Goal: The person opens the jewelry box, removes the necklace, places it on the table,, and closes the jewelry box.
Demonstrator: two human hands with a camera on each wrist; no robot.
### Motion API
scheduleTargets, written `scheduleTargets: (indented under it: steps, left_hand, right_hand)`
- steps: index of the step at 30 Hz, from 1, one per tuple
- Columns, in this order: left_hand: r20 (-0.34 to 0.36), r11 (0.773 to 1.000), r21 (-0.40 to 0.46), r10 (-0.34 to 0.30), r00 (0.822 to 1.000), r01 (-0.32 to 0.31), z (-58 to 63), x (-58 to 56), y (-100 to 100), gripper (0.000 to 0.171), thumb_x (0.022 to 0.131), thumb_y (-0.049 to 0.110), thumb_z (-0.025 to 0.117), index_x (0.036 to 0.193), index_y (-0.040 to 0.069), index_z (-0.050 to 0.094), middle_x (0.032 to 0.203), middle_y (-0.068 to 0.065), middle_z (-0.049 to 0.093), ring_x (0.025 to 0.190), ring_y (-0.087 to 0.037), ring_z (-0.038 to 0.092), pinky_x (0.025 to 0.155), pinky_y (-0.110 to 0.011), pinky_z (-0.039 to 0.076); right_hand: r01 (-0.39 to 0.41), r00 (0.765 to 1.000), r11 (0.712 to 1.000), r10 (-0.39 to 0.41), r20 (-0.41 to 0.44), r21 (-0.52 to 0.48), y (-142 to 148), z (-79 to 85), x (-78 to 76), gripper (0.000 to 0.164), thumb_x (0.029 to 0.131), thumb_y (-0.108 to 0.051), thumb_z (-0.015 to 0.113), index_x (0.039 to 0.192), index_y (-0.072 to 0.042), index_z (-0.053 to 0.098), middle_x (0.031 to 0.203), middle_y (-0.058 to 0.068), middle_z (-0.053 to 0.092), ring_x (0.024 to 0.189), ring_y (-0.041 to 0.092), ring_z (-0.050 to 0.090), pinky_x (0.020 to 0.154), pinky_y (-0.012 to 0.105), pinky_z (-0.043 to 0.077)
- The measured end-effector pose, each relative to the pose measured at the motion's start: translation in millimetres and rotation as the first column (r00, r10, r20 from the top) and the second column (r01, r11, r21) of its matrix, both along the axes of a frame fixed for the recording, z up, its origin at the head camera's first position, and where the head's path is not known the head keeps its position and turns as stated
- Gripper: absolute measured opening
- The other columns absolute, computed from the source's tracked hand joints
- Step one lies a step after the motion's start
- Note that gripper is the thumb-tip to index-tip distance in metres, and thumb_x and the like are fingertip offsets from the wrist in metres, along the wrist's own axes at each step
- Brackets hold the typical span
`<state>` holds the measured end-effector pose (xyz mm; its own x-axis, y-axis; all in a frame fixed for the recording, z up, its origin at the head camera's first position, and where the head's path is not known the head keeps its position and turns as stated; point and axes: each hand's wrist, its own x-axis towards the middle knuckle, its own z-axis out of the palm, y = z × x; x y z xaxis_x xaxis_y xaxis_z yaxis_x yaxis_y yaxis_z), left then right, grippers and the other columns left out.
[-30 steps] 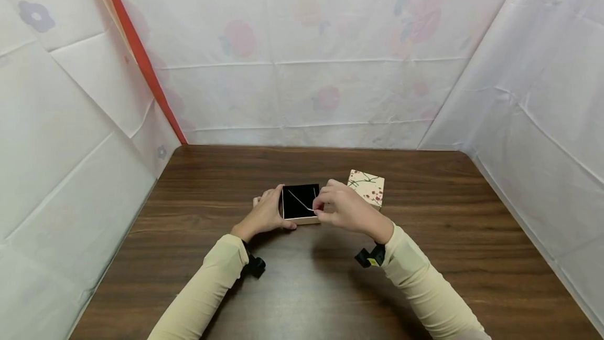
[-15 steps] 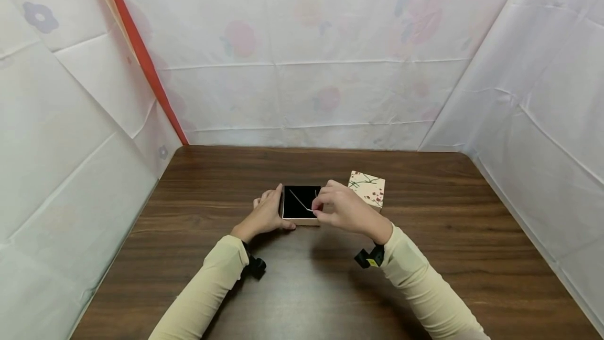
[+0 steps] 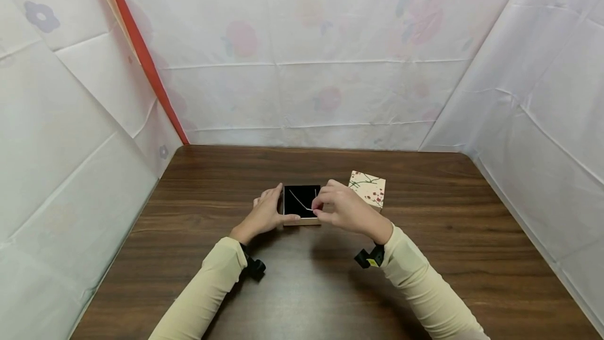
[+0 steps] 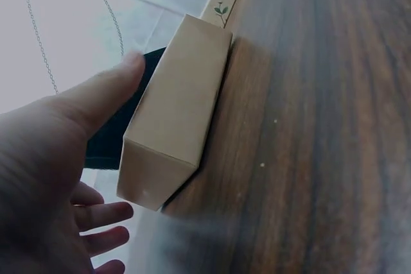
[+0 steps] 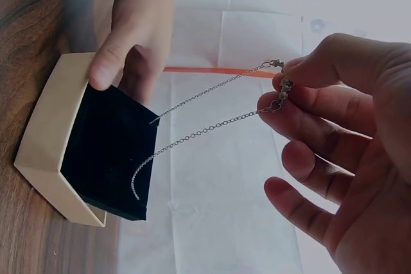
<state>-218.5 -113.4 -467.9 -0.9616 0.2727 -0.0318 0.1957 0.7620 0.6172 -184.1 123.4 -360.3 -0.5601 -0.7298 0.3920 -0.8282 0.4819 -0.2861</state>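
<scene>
My right hand [image 3: 349, 209] pinches the beaded pendant part of a thin silver necklace [image 5: 282, 86] between thumb and fingertips, above the box. From there both chain strands run down to a black velvety pad [image 5: 106, 152] in a small open cardboard box [image 4: 180, 88]. In the right wrist view, the pad's far side sticks up past the box wall. My left hand [image 3: 264, 211] is at the box's left side, with its thumb [image 5: 106, 65] straight over the near edge by the pad. The other fingers of that hand look loose in the left wrist view.
A cream lid with a printed red-blossom branch [image 3: 369, 187] lies on the wooden table [image 3: 212, 172] behind my right hand. White patterned sheets [image 3: 302, 67] stand around the back and sides. An orange-red strip [image 3: 141, 51] runs down the left corner.
My left thumb has shifted up from the box's front side to over its near edge. The right hand dipped the necklace slightly at first and now keeps almost still.
</scene>
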Motion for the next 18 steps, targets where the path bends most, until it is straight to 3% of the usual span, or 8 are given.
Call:
scheduleTargets:
  steps: [5, 10, 18]
  left_hand:
    - [-0.039, 0.997, 0.062, 0.036, 0.999, -0.034, 1.9, 0.0, 1.4, 0.094, 0.086, 0.047, 0.071, 0.153, 0.002, 0.025, 0.151, -0.018, 0.041, 0.142, -0.040, 0.029, 0.113, -0.063, 0.019]
    - [-0.089, 0.990, 0.120, 0.082, 0.993, -0.071, 2.5, -1.6, 3.3, 0.082, 0.088, 0.041, 0.070, 0.149, 0.001, 0.034, 0.141, -0.018, 0.050, 0.134, -0.038, 0.039, 0.110, -0.059, 0.030]
    - [-0.098, 0.957, 0.260, 0.156, 0.983, -0.126, 2.7, -2.8, 5.7, 0.067, 0.089, 0.033, 0.070, 0.143, 0.002, 0.046, 0.134, -0.018, 0.056, 0.127, -0.036, 0.047, 0.104, -0.054, 0.039]
  right_hand:
    - [0.001, 1.000, 1.000, -0.001, -0.005, -0.007, 0.3, -0.8, -0.6, 0.006, 0.084, -0.008, 0.072, 0.084, -0.014, 0.073, 0.082, -0.006, 0.066, 0.081, 0.013, 0.053, 0.073, 0.025, 0.046]
    - [-0.003, 1.000, 1.000, 0.003, -0.020, -0.017, 0.3, -0.9, -0.8, 0.006, 0.083, -0.007, 0.072, 0.084, -0.013, 0.073, 0.081, -0.006, 0.066, 0.080, 0.011, 0.052, 0.073, 0.025, 0.047]
    - [-0.021, 0.999, 0.999, 0.020, -0.037, -0.030, 0.5, -2.0, -0.7, 0.008, 0.083, -0.006, 0.072, 0.081, -0.013, 0.072, 0.079, -0.007, 0.065, 0.078, 0.013, 0.051, 0.070, 0.023, 0.044]
